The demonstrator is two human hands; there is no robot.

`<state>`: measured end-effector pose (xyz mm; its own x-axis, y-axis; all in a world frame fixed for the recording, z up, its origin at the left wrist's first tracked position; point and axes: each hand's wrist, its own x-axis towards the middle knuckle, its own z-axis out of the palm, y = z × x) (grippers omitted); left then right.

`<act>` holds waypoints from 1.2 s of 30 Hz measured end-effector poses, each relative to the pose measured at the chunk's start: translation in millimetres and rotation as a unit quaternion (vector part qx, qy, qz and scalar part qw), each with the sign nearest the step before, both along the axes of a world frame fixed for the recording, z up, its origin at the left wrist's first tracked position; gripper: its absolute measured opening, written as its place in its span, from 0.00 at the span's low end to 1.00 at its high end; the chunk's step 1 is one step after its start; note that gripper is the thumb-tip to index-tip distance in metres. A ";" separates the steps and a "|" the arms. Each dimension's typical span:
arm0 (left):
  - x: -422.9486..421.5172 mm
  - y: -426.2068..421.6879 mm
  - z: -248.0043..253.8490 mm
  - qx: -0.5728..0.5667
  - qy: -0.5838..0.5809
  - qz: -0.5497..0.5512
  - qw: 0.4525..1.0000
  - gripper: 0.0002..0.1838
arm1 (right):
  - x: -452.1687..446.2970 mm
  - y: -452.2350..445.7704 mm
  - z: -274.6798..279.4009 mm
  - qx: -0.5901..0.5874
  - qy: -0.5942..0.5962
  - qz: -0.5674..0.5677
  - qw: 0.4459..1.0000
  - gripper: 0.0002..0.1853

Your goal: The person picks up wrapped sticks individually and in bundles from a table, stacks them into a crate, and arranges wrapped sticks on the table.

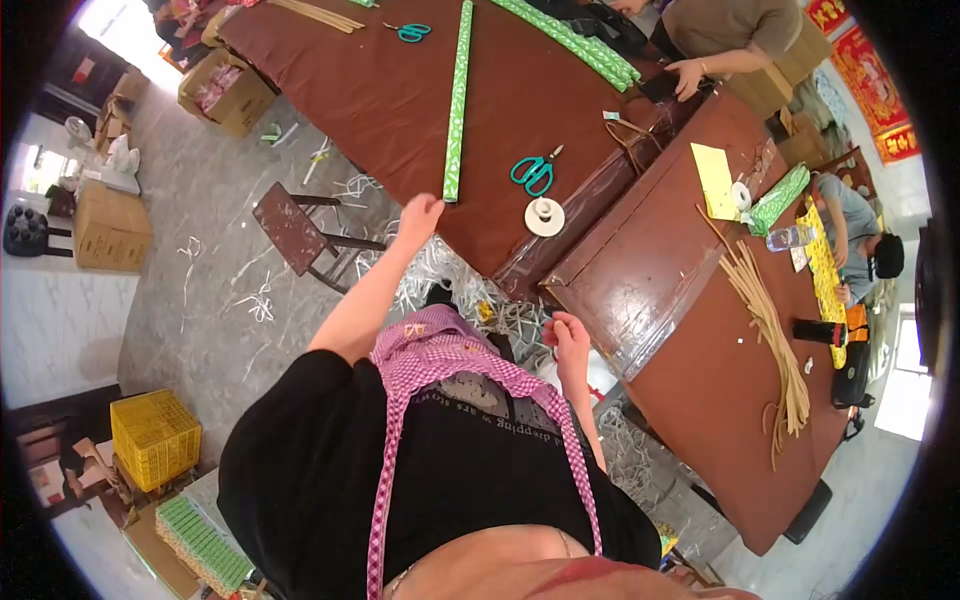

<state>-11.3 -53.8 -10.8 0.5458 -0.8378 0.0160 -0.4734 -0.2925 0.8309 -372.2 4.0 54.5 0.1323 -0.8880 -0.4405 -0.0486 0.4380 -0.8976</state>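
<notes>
My left hand [422,217] is closed, its fingers curled beside the near end of a long green-and-white patterned roll [457,110]. Whether the fingers touch the roll or pinch something small, I cannot make out. My right hand [570,342] hangs in front of the brown table's corner, fingers loosely bent and apart, with nothing visible in it. Teal-handled scissors [533,175] lie on the brown covered table [380,110] to the right of the roll. Close by them sits a white roll of tape [544,216].
A wooden stool [290,228] stands at the left, among white strips [430,275] littering the floor. More green rolls [580,45] lie at the far side, near another person's hand [687,78]. Flat tan strips [765,335] and a yellow sheet [712,180] rest on the right table.
</notes>
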 end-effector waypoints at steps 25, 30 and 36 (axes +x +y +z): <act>83.4 -135.9 14.6 0.156 0.346 -0.124 0.917 0.16 | 199.2 -71.7 20.0 -0.013 -0.017 -0.026 0.999 0.11; 71.4 -120.5 42.3 0.149 0.562 -0.205 0.787 0.10 | 205.7 -96.8 23.6 -0.139 0.093 0.058 0.984 0.14; 55.9 -103.6 47.1 0.123 0.680 -0.246 0.680 0.10 | 215.6 -108.5 36.6 -0.003 0.026 0.066 0.998 0.21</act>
